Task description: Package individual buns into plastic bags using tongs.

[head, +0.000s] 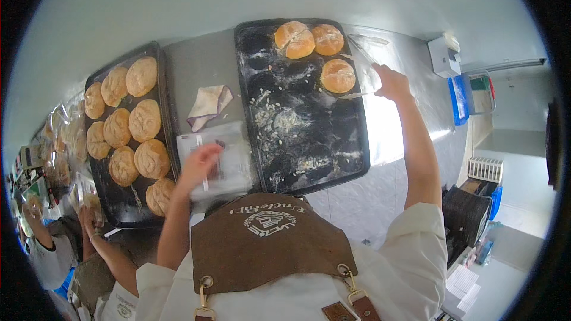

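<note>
My right hand [392,82] is closed on metal tongs [363,49] at the right edge of a dark baking tray [308,138]; the tongs' arms are partly lost in glare. Three scored round buns [338,76] sit at that tray's far right, above scattered flour and pale flakes. My left hand [205,160], blurred, is over a stack of clear plastic bags [232,165] between two trays; its fingers' grip is unclear. Beyond the bags lies a folded cloth [209,107] with a purple edge. The left tray [167,142] holds several round buns [145,120].
At far left, bagged bread [58,142] lies on the counter, and co-workers' hands [89,220] are busy close by. A white device [445,55] and a blue basket [458,100] stand to the right. Stacked black trays [466,214] are at lower right.
</note>
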Tool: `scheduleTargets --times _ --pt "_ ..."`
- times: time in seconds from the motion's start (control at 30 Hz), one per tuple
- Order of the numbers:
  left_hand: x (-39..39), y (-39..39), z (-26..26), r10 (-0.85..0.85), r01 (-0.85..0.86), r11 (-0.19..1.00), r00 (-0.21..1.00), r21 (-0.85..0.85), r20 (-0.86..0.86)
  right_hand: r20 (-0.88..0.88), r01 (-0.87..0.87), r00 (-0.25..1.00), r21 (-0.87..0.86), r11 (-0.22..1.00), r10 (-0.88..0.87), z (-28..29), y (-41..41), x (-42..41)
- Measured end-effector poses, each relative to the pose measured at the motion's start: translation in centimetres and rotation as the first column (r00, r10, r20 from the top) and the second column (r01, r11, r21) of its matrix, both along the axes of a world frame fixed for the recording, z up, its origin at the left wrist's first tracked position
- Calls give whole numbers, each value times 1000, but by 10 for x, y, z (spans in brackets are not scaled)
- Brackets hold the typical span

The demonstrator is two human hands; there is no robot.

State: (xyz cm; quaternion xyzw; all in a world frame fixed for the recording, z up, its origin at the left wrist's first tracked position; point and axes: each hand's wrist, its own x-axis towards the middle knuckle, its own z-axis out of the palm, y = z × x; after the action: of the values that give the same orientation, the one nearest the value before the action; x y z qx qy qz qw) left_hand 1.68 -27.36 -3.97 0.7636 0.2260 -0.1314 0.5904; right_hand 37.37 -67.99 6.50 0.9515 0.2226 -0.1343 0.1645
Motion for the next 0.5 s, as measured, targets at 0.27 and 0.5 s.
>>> scheduleTargets --times 0.27,0.5 --pt "-9 -54 -19 -81 84 994 996 -75 44 -244 238 952 222 945 -183 -50 -26 36" --pt "-4 -53 -44 -60 46 982 995 182 76 -271 299 942 413 860 -197 -63 20 -91"
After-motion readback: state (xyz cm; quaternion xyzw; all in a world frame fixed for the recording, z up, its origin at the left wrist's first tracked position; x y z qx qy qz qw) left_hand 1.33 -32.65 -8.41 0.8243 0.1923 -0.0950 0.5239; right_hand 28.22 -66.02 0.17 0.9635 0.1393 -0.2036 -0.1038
